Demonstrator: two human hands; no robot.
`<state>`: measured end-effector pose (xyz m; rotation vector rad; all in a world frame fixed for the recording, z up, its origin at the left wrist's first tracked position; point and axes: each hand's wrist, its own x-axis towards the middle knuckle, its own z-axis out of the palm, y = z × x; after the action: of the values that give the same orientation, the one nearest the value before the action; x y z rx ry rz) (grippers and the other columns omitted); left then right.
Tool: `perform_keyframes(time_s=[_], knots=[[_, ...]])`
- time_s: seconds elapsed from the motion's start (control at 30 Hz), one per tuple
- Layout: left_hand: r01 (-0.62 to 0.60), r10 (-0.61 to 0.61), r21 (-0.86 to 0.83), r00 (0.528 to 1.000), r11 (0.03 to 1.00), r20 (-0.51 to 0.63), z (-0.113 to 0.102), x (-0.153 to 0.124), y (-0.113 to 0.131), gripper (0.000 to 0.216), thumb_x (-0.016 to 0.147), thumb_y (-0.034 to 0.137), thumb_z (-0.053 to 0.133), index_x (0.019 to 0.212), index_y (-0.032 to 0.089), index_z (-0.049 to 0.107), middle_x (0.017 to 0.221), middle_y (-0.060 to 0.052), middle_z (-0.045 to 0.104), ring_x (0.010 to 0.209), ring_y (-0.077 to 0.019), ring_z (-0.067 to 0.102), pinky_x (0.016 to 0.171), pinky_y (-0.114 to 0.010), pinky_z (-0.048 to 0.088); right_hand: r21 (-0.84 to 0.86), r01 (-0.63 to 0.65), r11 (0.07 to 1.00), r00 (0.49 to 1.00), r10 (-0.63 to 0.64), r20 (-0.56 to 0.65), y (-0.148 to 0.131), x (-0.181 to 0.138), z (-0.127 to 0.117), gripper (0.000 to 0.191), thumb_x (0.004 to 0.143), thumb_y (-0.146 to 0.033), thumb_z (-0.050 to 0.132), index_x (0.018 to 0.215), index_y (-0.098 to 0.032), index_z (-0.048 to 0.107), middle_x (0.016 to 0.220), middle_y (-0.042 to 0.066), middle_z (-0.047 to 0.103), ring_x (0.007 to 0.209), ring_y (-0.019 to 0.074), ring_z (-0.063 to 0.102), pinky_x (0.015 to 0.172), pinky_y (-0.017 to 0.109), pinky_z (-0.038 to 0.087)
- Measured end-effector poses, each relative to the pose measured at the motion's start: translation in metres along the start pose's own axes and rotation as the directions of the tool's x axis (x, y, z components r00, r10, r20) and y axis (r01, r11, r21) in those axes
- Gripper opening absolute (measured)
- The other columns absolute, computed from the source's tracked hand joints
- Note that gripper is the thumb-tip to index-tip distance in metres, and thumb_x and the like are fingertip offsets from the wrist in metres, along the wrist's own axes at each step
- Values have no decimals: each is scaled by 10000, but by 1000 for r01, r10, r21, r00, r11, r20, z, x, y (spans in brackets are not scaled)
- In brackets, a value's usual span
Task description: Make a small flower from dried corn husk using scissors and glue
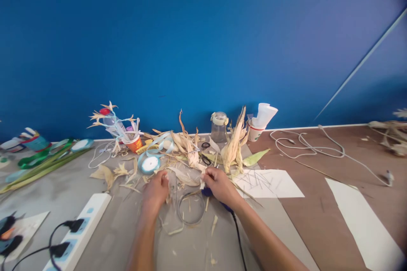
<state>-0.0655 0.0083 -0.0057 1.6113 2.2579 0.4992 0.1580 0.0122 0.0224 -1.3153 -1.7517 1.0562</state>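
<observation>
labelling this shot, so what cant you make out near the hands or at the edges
Head view: whatever the left hand may pinch; its curled fingers hide it.
Head view: the shape of the pale, papery scrap at the right hand; that hand covers part.
Head view: the near end of the white plastic power strip; bottom edge cuts it off.
Head view: the number of thin dark sticks; too fine.

Held just below the frame's centre: a small, pale scrap of dry husk [202, 182], partly hidden, roughly upright.
</observation>
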Motion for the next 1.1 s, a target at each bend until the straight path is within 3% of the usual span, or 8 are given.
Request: perform_keyframes(time_s=[0.07, 0.13, 0.3, 0.4, 0.57, 0.77, 0.97, 1.1], knots=[[17, -24, -221, 999, 975, -30, -2, 5, -6, 296, 844, 271, 386, 1073, 201, 560, 810, -51, 669, 762, -190, 625, 728, -307, 422, 30, -13, 999, 1000, 14, -5, 2, 0, -1, 242, 802, -276, 442, 579, -184, 428, 549, -36, 456, 563, 114, 453, 551, 216, 315], [5, -32, -317, 996, 948, -82, -4, 6, -8, 274, 842, 291, 396, 1034, 197, 567, 809, -41, 667, 729, -173, 623, 686, -272, 426, 49, -23, 999, 1000, 24, -15, 3, 0, -1, 243, 805, -287, 437, 585, -182, 440, 541, -38, 453, 553, 114, 446, 545, 218, 314], [-11, 8, -58, 998, 998, -56, -6, 2, -3, 232, 832, 352, 444, 815, 221, 635, 809, -37, 685, 785, -190, 608, 672, -258, 378, 35, -7, 999, 1000, 8, -30, 4, -1, 1, 241, 797, -285, 442, 579, -182, 445, 539, -40, 446, 550, 114, 433, 544, 219, 307], [-29, 29, 14, 1000, 999, 0, -6, -2, 4, 245, 831, 379, 453, 823, 222, 642, 814, -34, 679, 785, -180, 601, 683, -259, 367, 30, 9, 1000, 999, -8, -41, 6, 0, 3, 239, 797, -278, 441, 578, -182, 451, 550, -34, 455, 567, 118, 442, 552, 218, 314], [-188, 191, 144, 982, 972, -7, -2, -9, 17, 208, 810, 330, 482, 815, 251, 674, 986, -48, 648, 951, -214, 564, 856, -360, 326, 1, 14, 1000, 998, -14, -60, 7, 0, 4, 231, 796, -271, 448, 581, -186, 446, 565, -30, 458, 579, 123, 448, 560, 217, 316], [-131, 122, 313, 991, 940, 49, 7, -13, 23, 154, 733, 279, 551, 687, 215, 683, 868, -91, 653, 923, -257, 568, 919, -448, 268, -15, 39, 999, 996, -40, -74, 7, -1, 4, 243, 795, -269, 453, 569, -189, 419, 585, -25, 454, 586, 122, 445, 565, 217, 314], [-113, 105, 292, 994, 950, 43, 1, -13, 21, 226, 736, 164, 461, 633, 204, 658, 822, -87, 647, 888, -252, 579, 863, -433, 312, -20, 19, 1000, 997, -21, -71, 5, -2, 3, 245, 790, -263, 458, 561, -188, 415, 577, -28, 450, 589, 122, 447, 574, 223, 313], [-181, 182, 21, 980, 983, -81, -3, -8, 12, 145, 747, 214, 457, 701, 199, 594, 847, -46, 631, 829, -197, 570, 799, -342, 376, 17, 9, 1000, 996, -8, -83, 6, -1, 2, 249, 793, -281, 456, 566, -189, 414, 573, -35, 427, 576, 117, 432, 558, 223, 304]])
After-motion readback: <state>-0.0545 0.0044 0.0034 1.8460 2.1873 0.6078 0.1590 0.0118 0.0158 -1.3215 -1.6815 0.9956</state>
